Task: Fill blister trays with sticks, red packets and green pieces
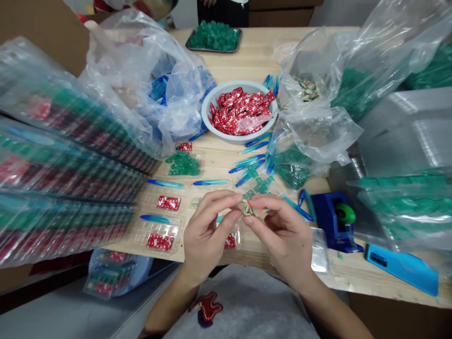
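My left hand and my right hand meet above the table's front part. Their thumbs and fingertips pinch a small cream-and-green striped piece, partly covered by the fingers. Under and beside the hands lie clear plastic trays with red patterned packets and blue pen-shaped sticks. A red packet shows below my left hand, in a tray that the hand mostly hides. Just beyond my fingertips are loose green translucent pieces and more blue sticks.
A grey bowl of red packets stands mid-table. Filled clear packs are stacked at left. Plastic bags hold blue pieces, striped pieces and green ones. At right are a blue tape dispenser and a blue phone.
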`<state>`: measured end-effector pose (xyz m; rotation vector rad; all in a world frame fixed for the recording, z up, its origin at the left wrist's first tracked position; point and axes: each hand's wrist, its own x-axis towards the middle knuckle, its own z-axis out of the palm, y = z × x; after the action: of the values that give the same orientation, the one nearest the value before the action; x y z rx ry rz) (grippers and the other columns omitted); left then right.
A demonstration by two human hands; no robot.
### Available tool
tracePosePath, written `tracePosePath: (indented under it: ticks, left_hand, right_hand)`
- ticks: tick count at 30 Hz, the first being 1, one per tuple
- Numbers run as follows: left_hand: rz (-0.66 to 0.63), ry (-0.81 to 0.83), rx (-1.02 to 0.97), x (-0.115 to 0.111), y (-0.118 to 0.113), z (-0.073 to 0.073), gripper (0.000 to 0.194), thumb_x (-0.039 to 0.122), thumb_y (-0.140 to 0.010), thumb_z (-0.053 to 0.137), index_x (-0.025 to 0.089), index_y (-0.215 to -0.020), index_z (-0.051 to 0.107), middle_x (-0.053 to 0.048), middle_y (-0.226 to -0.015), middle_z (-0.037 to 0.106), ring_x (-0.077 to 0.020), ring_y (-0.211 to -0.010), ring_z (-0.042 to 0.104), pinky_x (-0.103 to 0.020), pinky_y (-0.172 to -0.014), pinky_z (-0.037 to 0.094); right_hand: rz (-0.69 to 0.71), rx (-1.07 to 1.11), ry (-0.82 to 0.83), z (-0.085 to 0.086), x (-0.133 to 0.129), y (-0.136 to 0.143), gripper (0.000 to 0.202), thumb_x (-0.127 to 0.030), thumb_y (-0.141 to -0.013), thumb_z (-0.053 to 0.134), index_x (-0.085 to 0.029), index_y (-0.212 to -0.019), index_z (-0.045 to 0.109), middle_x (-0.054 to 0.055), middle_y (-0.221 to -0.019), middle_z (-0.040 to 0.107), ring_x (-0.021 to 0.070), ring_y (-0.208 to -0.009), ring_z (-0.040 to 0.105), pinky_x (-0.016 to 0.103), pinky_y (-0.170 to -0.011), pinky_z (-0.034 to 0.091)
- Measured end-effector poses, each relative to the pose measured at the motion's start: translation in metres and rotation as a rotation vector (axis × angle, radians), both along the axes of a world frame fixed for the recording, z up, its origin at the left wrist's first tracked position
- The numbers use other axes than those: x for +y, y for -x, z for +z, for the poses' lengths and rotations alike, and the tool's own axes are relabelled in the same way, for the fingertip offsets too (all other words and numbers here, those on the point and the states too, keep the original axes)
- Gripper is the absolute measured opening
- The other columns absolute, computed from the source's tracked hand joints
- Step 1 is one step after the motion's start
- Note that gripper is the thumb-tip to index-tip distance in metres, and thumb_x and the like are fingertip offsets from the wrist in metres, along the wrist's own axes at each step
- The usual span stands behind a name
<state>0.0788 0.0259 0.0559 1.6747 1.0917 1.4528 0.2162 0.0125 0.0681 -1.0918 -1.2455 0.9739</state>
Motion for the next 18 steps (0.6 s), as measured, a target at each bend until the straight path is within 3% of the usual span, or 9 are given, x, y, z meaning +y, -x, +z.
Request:
tracePosePath:
  ticks: [3, 6, 11, 15, 18]
  left_hand:
    - [0.054, -0.057, 0.040, -0.003, -0.001, -0.004, 0.043, 0.009, -0.088, 0.063, 0.033, -0.124, 0.062, 0.001, -0.109, 0.069, -0.0116, -0.101, 0.065, -0.025, -0.091, 0.053]
    - [0.052, -0.102, 0.077, -0.004, 0.000, -0.004, 0.040, 0.006, -0.087, 0.063, 0.031, -0.119, 0.063, 0.002, -0.108, 0.069, -0.0113, -0.104, 0.064, -0.026, -0.094, 0.051]
    - [-0.045, -0.038, 0.135, -0.002, 0.006, 0.006, 0.026, 0.008, -0.088, 0.062, 0.024, -0.108, 0.063, -0.001, -0.106, 0.065, -0.0120, -0.104, 0.062, -0.025, -0.093, 0.051]
    - [-0.155, 0.051, 0.181, 0.000, 0.013, 0.013, 0.017, 0.012, -0.088, 0.063, 0.023, -0.101, 0.062, -0.002, -0.101, 0.061, -0.0117, -0.101, 0.060, -0.023, -0.091, 0.050]
    - [-0.195, 0.068, 0.248, 0.001, 0.016, 0.018, 0.014, 0.012, -0.089, 0.062, 0.023, -0.097, 0.060, -0.001, -0.098, 0.059, -0.0113, -0.099, 0.059, -0.022, -0.090, 0.049]
  right_hand:
    - [0.006, 0.073, 0.058, 0.004, 0.000, 0.000, 0.026, -0.009, -0.079, 0.072, -0.030, -0.094, 0.070, -0.005, -0.091, 0.071, 0.0080, -0.083, 0.066, 0.016, -0.069, 0.052]
    - [0.016, 0.156, 0.119, 0.008, 0.002, 0.000, 0.023, -0.011, -0.076, 0.075, -0.029, -0.089, 0.071, -0.005, -0.087, 0.071, 0.0075, -0.074, 0.065, 0.016, -0.063, 0.051]
    - [0.091, 0.349, 0.290, 0.007, 0.004, -0.004, 0.014, -0.018, -0.075, 0.077, -0.026, -0.085, 0.072, -0.004, -0.076, 0.070, 0.0053, -0.057, 0.059, 0.015, -0.052, 0.048]
    - [0.201, 0.457, 0.433, -0.001, 0.002, -0.009, 0.012, -0.030, -0.078, 0.076, -0.026, -0.088, 0.072, -0.004, -0.067, 0.065, 0.0069, -0.057, 0.062, 0.017, -0.052, 0.049]
    - [0.221, 0.427, 0.493, -0.001, 0.001, -0.011, 0.012, -0.031, -0.078, 0.075, -0.025, -0.088, 0.072, -0.004, -0.063, 0.063, 0.0072, -0.056, 0.060, 0.017, -0.052, 0.048]
